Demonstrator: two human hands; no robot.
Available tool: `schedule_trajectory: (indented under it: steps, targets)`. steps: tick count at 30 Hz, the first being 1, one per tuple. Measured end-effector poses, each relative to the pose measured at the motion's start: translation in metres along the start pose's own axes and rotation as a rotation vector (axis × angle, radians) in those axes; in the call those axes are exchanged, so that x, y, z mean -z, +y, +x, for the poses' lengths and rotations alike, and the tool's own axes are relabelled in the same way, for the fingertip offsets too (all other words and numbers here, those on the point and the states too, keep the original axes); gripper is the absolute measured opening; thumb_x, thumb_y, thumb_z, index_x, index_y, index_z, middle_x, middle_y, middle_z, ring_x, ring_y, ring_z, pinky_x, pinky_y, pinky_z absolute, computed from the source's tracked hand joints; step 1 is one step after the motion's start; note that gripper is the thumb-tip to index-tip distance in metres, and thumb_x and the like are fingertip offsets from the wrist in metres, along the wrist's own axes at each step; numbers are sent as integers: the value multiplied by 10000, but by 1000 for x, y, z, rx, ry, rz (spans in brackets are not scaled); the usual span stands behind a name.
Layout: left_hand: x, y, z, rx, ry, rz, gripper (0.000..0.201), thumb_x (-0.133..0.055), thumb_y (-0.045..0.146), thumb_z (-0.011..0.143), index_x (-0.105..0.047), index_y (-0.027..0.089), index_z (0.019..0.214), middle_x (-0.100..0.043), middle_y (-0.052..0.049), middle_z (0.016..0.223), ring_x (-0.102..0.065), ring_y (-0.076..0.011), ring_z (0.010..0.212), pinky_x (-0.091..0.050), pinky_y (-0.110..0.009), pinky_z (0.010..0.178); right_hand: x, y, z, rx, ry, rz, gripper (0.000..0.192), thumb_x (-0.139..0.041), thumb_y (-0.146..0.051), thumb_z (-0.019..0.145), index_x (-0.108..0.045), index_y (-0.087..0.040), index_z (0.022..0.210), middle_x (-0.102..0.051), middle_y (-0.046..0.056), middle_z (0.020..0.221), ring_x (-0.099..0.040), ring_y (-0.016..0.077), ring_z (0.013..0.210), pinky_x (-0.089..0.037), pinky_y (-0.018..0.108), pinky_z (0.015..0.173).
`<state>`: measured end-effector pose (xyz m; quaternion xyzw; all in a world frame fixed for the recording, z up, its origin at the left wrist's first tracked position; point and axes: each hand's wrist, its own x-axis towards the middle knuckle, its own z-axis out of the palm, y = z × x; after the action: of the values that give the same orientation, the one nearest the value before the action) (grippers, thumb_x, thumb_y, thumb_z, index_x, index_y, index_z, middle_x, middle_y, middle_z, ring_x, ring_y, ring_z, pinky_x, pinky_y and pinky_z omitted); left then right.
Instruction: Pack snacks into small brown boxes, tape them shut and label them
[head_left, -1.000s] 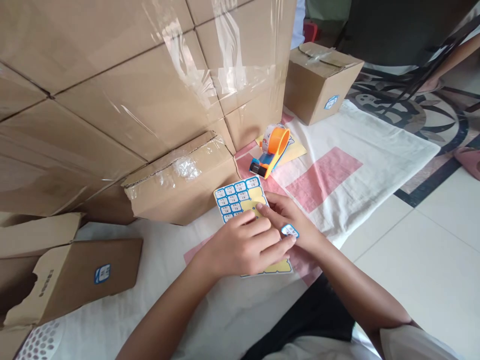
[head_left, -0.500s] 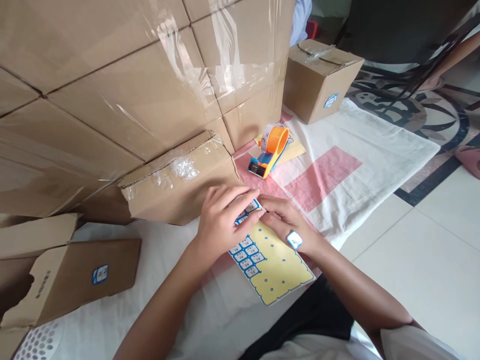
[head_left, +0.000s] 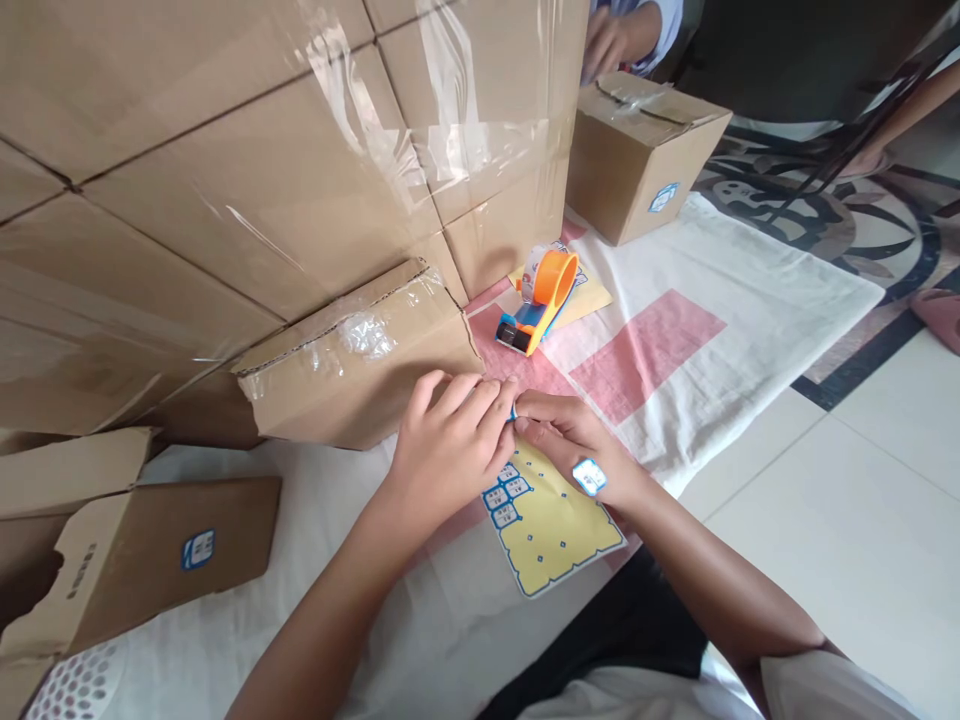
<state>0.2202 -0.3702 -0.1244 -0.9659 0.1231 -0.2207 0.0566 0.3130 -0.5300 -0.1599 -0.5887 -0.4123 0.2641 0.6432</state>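
Observation:
A yellow sticker sheet (head_left: 566, 520) with some blue-edged white labels at its left side lies under my hands, above the cloth. My left hand (head_left: 450, 440) grips the sheet's upper part, its fingers bent over it and hiding many labels. My right hand (head_left: 574, 440) meets it at the fingertips; its thumb and forefinger pinch a small blue-edged sticker (head_left: 513, 412), mostly hidden between the hands. Another sticker (head_left: 589, 477) is stuck on the back of my right hand near the thumb.
An orange and blue tape dispenser (head_left: 541, 300) stands beyond my hands. A taped carton (head_left: 367, 360), an open carton (head_left: 217, 570) and a labelled carton (head_left: 645, 160) surround the cloth (head_left: 780, 270). Stacked cartons (head_left: 247, 180) form a wall. Another person's hand (head_left: 611, 42) shows behind.
My left hand has rolled over the sheet and covers more labels. The sheet has shifted slightly. Another person's hand and sleeve have come into view above the far carton.

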Motion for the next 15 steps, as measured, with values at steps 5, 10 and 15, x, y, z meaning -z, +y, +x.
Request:
schedule_trajectory:
  steps: [5, 10, 15]
  targets:
    - [1, -1, 1, 49, 94, 80, 322, -556, 141, 950, -658, 106, 1254, -768, -67, 1044, -669, -225, 978, -406, -430, 908, -2, 1, -1, -117, 72, -40, 357, -502, -350, 1022, -501, -184, 706, -448, -38, 665, -388, 87, 605, -326, 250, 542]
    - [8, 2, 0, 145, 394, 2, 309, -641, 75, 907, -682, 152, 1204, -695, -51, 827, -598, -187, 738, -415, -355, 694, -6, 4, 1, -91, 104, -286, 293, -451, -220, 986, -437, -196, 695, -451, -34, 654, -404, 90, 605, -332, 272, 580]
    - [7, 31, 4, 109, 450, -260, 248, -688, 33, 873, -720, 200, 1054, -709, -40, 902, -618, -167, 791, -478, -327, 713, -11, 13, 3, -35, 45, -217, 155, -547, -211, 874, -489, -224, 732, -538, 33, 791, -495, 176, 749, -417, 354, 672]
